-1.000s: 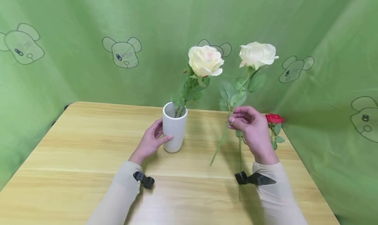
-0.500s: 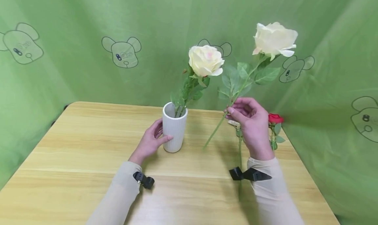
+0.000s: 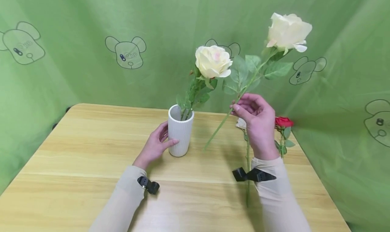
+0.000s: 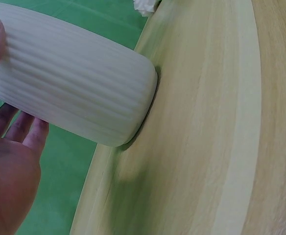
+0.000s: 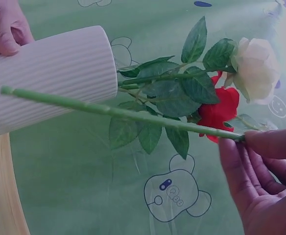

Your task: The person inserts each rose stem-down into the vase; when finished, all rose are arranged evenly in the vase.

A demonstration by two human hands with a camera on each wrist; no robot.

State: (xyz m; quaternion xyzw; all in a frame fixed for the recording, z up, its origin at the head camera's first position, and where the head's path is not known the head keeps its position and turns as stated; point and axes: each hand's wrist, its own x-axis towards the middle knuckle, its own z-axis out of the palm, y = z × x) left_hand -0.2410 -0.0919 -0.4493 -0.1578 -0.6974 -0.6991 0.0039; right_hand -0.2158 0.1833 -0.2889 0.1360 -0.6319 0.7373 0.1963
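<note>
A ribbed white vase (image 3: pixel 180 137) stands upright on the table, and my left hand (image 3: pixel 154 145) grips its left side, thumb in front and fingers behind. Out of its mouth lean a cream rose (image 3: pixel 213 62) and, mostly hidden behind it in the head view, a red rose (image 5: pixel 220 111). My right hand (image 3: pixel 257 123) pinches the green stem of another cream rose (image 3: pixel 289 32) between thumb and fingers. That rose tilts up to the right, in the air right of the vase. Its bare stem end (image 5: pixel 45 98) points down-left and crosses in front of the vase in the right wrist view.
A red rose (image 3: pixel 284 122) lies at the table's right side. Beside it a white rose (image 3: pixel 240 123) lies partly hidden behind my right hand. The wooden table (image 3: pixel 91 150) meets a green curtain (image 3: pixel 164 18) at its back and right.
My right hand has risen and moved slightly left, lifting the cream rose, whose bloom swings up and right. The left hand and vase have stayed put.
</note>
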